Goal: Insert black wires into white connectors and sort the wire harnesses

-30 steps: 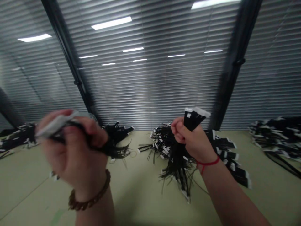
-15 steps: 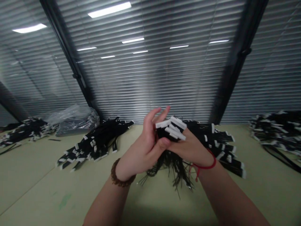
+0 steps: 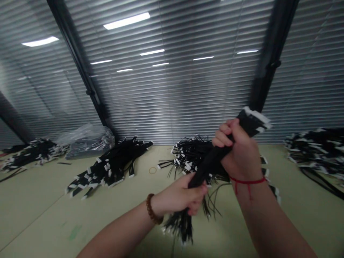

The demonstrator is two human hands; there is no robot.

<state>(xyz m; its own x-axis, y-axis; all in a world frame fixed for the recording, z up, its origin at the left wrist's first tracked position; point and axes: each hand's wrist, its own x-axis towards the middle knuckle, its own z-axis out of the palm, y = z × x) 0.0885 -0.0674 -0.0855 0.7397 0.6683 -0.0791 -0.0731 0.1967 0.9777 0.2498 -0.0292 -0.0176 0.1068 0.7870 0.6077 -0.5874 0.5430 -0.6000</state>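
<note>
- Right hand: grip closed, fingers and thumb wrapped round the upper part of the cable bundle, just below its white connectors.
- Left hand: grip closed, fingers curled round the same bundle lower down, toward 7 o'clock from the right hand.
- Cable bundle: black, slanted, held over the counter; connector end points to 2 o'clock, thin loose ends hang toward 7 o'clock, slightly blurred. Cannot tell whether their tips touch the counter.
- Middle cable pile: on the counter, partly hidden behind the bundle.
- In view, from centre: rubber band at 7 o'clock, left cable pile at 8, clear plastic bag at 9, right cable pile at 3.
</note>
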